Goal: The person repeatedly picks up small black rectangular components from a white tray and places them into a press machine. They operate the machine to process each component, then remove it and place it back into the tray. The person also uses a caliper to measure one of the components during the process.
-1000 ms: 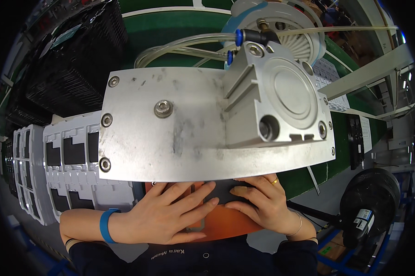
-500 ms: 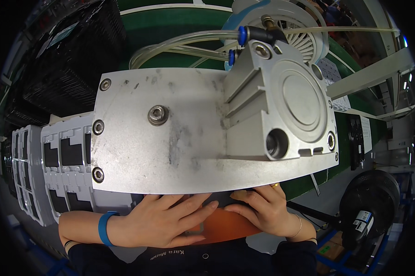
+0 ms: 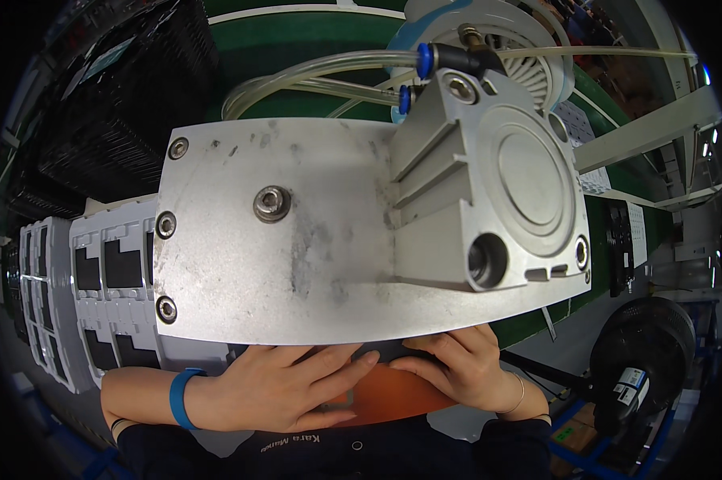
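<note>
Orange pad under flat left hand, right hand fingers spread

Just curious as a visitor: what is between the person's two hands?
In the head view, an orange pad lies between the left hand and right hand.

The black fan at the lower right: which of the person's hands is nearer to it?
The right hand. It lies on the orange pad just left of the fan, while the left hand rests farther left, beyond the right one.
</note>
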The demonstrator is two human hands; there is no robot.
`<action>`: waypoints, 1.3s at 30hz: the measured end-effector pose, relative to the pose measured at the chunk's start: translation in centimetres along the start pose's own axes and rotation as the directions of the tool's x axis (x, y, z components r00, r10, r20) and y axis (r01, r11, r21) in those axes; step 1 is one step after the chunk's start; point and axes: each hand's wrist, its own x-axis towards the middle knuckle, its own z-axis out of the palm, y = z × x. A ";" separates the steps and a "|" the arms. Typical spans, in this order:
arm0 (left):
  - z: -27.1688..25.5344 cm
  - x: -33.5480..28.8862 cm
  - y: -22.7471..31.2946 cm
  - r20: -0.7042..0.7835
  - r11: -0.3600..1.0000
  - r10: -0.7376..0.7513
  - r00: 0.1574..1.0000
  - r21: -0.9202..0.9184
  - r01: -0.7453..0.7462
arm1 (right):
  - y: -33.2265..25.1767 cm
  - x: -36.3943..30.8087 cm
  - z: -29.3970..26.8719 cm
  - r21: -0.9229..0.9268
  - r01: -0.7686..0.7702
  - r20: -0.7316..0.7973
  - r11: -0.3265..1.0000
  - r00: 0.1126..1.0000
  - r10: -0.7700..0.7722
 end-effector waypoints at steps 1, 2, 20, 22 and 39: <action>0.1 0.0 0.0 -0.011 1.000 0.007 1.000 -0.003 -0.007 | 0.0 -0.2 0.1 0.004 0.001 0.004 1.000 1.000 -0.001; 0.1 0.0 0.0 -0.022 1.000 0.014 1.000 -0.004 -0.014 | 0.1 -0.3 0.1 0.009 0.003 0.008 1.000 1.000 -0.003; -0.1 0.1 0.1 -0.029 1.000 0.007 1.000 -0.017 -0.008 | -0.1 0.0 -0.1 -0.004 0.010 0.017 1.000 1.000 -0.010; -0.1 0.2 0.1 -0.029 1.000 0.004 1.000 -0.019 -0.005 | -0.1 -0.1 0.0 0.001 0.005 0.018 1.000 1.000 -0.005; 0.1 0.1 0.1 -0.050 1.000 0.004 0.999 -0.003 -0.004 | 0.0 -0.2 0.1 0.035 -0.003 0.017 0.999 1.000 0.002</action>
